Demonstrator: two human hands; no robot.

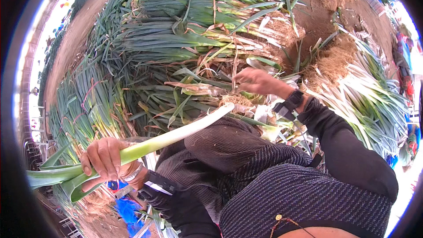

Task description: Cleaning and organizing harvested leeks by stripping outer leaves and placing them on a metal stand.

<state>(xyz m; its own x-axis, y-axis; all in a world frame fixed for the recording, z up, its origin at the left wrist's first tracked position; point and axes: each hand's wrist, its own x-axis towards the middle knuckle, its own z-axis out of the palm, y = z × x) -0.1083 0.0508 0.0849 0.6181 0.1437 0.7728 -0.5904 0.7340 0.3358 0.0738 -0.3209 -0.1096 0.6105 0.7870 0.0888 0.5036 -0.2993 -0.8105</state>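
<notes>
A single leek [165,139] lies across my lap, its white end toward the middle and its green leaves to the left. Around its green upper stalk my left hand [105,158] is wrapped. My right hand [257,81] is off the leek, above and to the right of its white end. Its fingers are closed in a pinch at a thin, dry brown leek leaf [235,61], which hangs at the fingertips. Just below that hand are leek roots [238,100] and pale peeled scraps [263,113].
A large heap of untrimmed leeks [172,31] spreads ahead and left, roots toward the right. Whiter, cleaned leeks [352,88] are piled at the right. Bare soil [315,17] shows between the piles. Blue plastic [128,213] lies at lower left.
</notes>
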